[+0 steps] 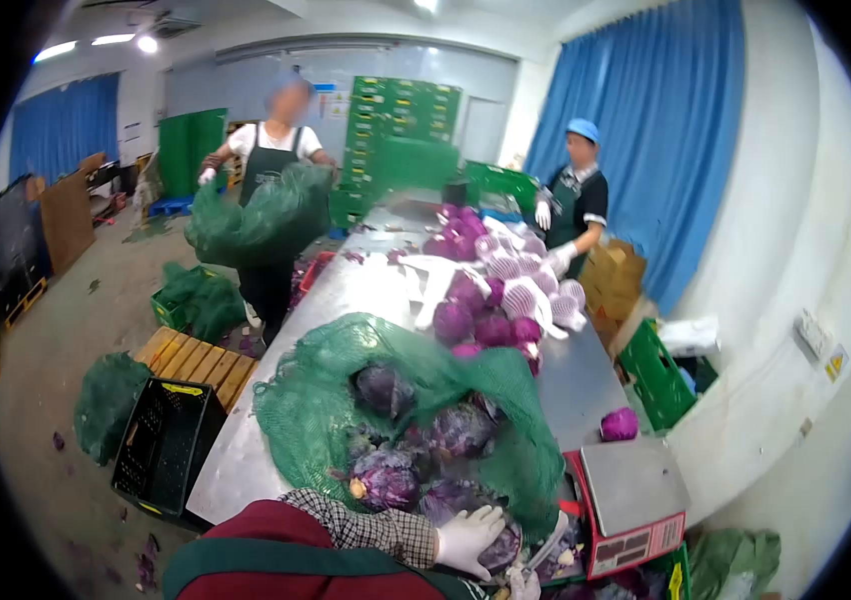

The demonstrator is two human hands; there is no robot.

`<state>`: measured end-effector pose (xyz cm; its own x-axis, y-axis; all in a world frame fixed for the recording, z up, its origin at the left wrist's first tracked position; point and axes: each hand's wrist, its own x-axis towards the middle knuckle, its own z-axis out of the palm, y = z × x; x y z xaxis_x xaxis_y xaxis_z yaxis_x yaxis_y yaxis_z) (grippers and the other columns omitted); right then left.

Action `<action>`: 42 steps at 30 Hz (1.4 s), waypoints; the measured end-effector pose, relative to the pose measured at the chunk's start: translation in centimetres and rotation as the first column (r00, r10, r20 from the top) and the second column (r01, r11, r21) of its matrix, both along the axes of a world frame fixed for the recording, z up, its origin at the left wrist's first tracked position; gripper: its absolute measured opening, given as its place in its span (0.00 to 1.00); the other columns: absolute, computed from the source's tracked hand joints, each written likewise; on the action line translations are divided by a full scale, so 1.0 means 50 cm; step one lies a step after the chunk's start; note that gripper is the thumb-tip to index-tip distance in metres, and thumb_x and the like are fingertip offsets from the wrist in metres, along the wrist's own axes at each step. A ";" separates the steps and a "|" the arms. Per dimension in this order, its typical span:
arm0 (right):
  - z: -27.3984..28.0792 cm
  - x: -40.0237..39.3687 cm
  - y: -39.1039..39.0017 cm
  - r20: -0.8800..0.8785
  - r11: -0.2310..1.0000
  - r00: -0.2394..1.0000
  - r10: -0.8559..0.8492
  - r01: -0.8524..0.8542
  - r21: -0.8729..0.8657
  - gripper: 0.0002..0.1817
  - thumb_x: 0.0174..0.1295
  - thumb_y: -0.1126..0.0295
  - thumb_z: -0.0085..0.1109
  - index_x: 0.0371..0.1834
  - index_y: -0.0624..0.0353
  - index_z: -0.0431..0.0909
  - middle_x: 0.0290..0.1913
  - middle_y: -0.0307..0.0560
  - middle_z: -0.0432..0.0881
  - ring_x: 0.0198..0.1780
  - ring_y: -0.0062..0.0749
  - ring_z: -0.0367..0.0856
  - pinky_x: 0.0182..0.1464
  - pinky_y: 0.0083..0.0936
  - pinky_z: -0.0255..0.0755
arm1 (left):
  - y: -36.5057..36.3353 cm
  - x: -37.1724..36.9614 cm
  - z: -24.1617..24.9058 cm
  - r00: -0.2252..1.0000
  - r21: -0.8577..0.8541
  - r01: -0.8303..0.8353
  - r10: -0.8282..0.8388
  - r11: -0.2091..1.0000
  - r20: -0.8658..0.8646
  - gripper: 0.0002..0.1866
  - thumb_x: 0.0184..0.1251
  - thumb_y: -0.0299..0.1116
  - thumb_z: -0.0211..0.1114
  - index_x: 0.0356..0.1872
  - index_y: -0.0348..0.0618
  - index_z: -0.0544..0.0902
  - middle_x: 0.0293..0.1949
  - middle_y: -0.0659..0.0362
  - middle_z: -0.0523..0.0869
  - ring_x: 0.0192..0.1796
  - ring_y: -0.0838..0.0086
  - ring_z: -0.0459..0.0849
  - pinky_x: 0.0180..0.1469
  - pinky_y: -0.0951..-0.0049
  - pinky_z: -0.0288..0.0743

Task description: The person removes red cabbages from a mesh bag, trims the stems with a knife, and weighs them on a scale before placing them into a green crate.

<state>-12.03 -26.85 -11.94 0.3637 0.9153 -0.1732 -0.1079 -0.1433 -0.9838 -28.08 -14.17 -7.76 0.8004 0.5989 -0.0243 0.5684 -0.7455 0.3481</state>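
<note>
My left hand [468, 541], in a white glove, lies with its fingers over a red cabbage [503, 548] at the near edge of the table. Close beside it is my right hand [524, 583], also gloved and mostly cut off by the bottom of the view. A pale, narrow, blade-like strip [551, 537] shows just above the right hand; whether the hand holds it I cannot make out. Several more red cabbages [386, 478] with dark outer leaves lie in front of me, in and around an opened green mesh bag [311, 400].
A scale [636, 485] stands at the right, a trimmed cabbage [619, 424] behind it. Netted purple cabbages [521, 265] pile up on the metal table [346, 290]. Two co-workers stand beyond, one with a green mesh bag [266, 215]. A black crate [168, 445] sits at left.
</note>
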 end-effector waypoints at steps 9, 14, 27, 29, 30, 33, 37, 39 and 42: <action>-0.062 0.051 -0.046 0.636 0.991 0.767 0.086 -0.134 0.027 0.14 0.56 0.77 0.57 0.47 0.62 0.75 0.37 0.51 0.76 0.37 0.43 0.77 0.37 0.34 0.72 | 0.049 -0.004 -0.022 0.977 -0.091 -0.068 0.084 0.994 0.195 0.59 0.36 0.60 0.78 0.63 0.22 0.64 0.61 0.34 0.65 0.66 0.42 0.65 0.70 0.57 0.62; -0.084 -0.013 -0.071 0.340 0.997 0.939 0.053 -0.029 -0.078 0.15 0.63 0.69 0.56 0.51 0.61 0.72 0.31 0.44 0.78 0.31 0.27 0.77 0.34 0.24 0.71 | 0.046 -0.014 -0.001 0.987 -0.209 -0.087 0.113 0.974 0.116 0.58 0.37 0.62 0.77 0.62 0.23 0.65 0.63 0.34 0.63 0.66 0.44 0.65 0.68 0.58 0.65; -0.011 0.001 -0.036 0.791 0.987 0.594 0.147 -0.036 -0.157 0.14 0.60 0.65 0.57 0.45 0.59 0.72 0.35 0.56 0.80 0.33 0.54 0.82 0.33 0.45 0.77 | 0.066 0.020 -0.004 0.999 -0.143 -0.024 0.028 0.989 0.023 0.58 0.38 0.64 0.74 0.63 0.25 0.65 0.64 0.35 0.67 0.68 0.44 0.65 0.70 0.57 0.62; 0.018 0.009 -0.021 0.779 0.974 0.589 0.212 -0.066 -0.215 0.12 0.60 0.66 0.57 0.43 0.59 0.72 0.33 0.56 0.79 0.33 0.54 0.82 0.32 0.46 0.77 | 0.072 0.024 -0.004 1.000 -0.155 -0.010 0.013 0.988 0.022 0.58 0.38 0.64 0.74 0.63 0.25 0.65 0.63 0.36 0.68 0.67 0.44 0.65 0.69 0.57 0.63; 0.020 0.013 -0.015 0.792 0.976 0.571 0.215 -0.090 -0.199 0.11 0.60 0.68 0.56 0.43 0.60 0.71 0.31 0.58 0.78 0.32 0.55 0.81 0.32 0.47 0.76 | 0.076 0.027 -0.001 1.000 -0.165 -0.004 0.007 0.986 0.020 0.58 0.38 0.64 0.74 0.63 0.25 0.65 0.63 0.36 0.68 0.67 0.44 0.66 0.69 0.57 0.64; -0.007 0.030 0.010 0.829 0.978 0.520 0.205 -0.145 -0.150 0.11 0.60 0.69 0.55 0.42 0.61 0.71 0.30 0.58 0.78 0.30 0.56 0.81 0.31 0.47 0.76 | 0.083 0.039 0.008 1.000 -0.179 0.010 -0.004 0.984 0.031 0.56 0.38 0.61 0.74 0.62 0.25 0.65 0.62 0.38 0.70 0.66 0.45 0.67 0.67 0.57 0.66; -0.007 0.040 0.050 0.812 0.924 0.452 0.369 -0.087 -0.371 0.06 0.60 0.71 0.51 0.37 0.61 0.71 0.28 0.56 0.81 0.30 0.52 0.84 0.32 0.44 0.78 | 0.088 0.049 0.003 0.999 -0.176 -0.012 0.019 0.984 0.041 0.54 0.38 0.58 0.74 0.61 0.23 0.66 0.60 0.38 0.72 0.64 0.46 0.69 0.65 0.58 0.69; -0.005 0.047 0.065 0.821 0.921 0.427 0.379 -0.090 -0.379 0.06 0.60 0.70 0.50 0.37 0.61 0.71 0.28 0.56 0.83 0.30 0.52 0.85 0.35 0.44 0.79 | 0.087 0.052 -0.005 0.998 -0.159 -0.029 0.038 0.987 0.050 0.54 0.38 0.58 0.74 0.61 0.23 0.66 0.60 0.38 0.72 0.64 0.46 0.69 0.65 0.58 0.69; -0.004 0.053 0.093 0.831 0.905 0.365 0.419 -0.088 -0.417 0.06 0.59 0.73 0.49 0.38 0.61 0.72 0.28 0.55 0.84 0.31 0.51 0.86 0.32 0.44 0.79 | 0.083 0.059 0.001 0.997 -0.157 -0.082 0.083 0.984 -0.005 0.55 0.39 0.61 0.74 0.62 0.24 0.66 0.60 0.38 0.72 0.65 0.47 0.69 0.66 0.58 0.68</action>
<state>-9.37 -22.21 -12.15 0.2133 0.9664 -0.1432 0.8849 -0.2532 -0.3910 -25.16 -10.01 -7.69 0.7485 0.6518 -0.1222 0.6253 -0.6323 0.4574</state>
